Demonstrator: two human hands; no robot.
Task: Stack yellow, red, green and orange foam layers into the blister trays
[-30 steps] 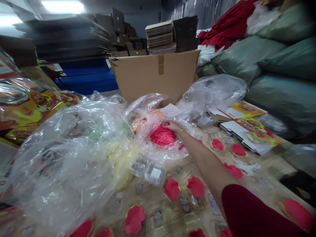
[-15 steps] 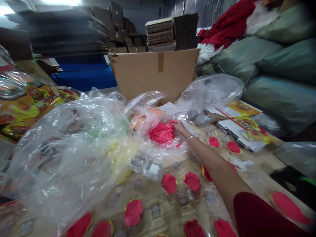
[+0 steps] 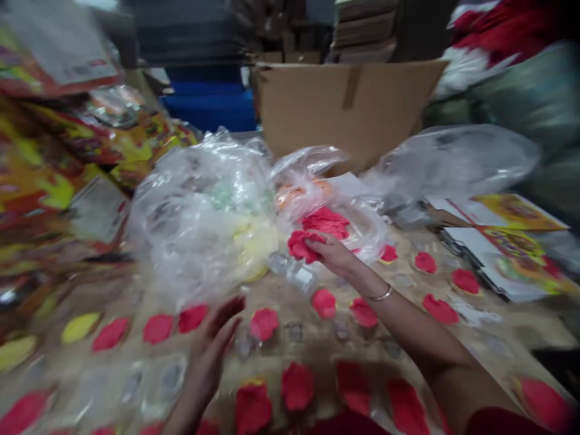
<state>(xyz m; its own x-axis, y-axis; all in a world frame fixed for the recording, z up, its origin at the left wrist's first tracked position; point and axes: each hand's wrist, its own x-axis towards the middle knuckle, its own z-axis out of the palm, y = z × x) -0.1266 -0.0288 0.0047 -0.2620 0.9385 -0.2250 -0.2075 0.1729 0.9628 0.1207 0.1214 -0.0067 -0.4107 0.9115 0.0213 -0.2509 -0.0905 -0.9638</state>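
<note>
My right hand [image 3: 333, 254] is closed on a small bunch of red felt pieces [image 3: 302, 244], just in front of a clear plastic bag [image 3: 357, 211] that holds more red pieces [image 3: 327, 221]. My left hand [image 3: 212, 347] hovers low over the table with its fingers stretched out and blurred by motion, holding nothing. Below both hands lie rows of red pieces [image 3: 296, 383] set on clear plastic trays [image 3: 163, 377] across the brown table. A thin bracelet [image 3: 379, 296] circles my right wrist.
A large crumpled plastic bag [image 3: 203, 211] with green and yellow pieces sits at the centre left. An open cardboard box [image 3: 344, 109] stands behind. Printed yellow cartons [image 3: 502, 241] lie at the right, colourful packaging [image 3: 54, 163] piles up at the left, and stuffed sacks [image 3: 521, 90] fill the back right.
My right hand has pulled back out of the bag with red pieces in its grip. My left hand has come into view at the bottom. The camera has swung left and down.
</note>
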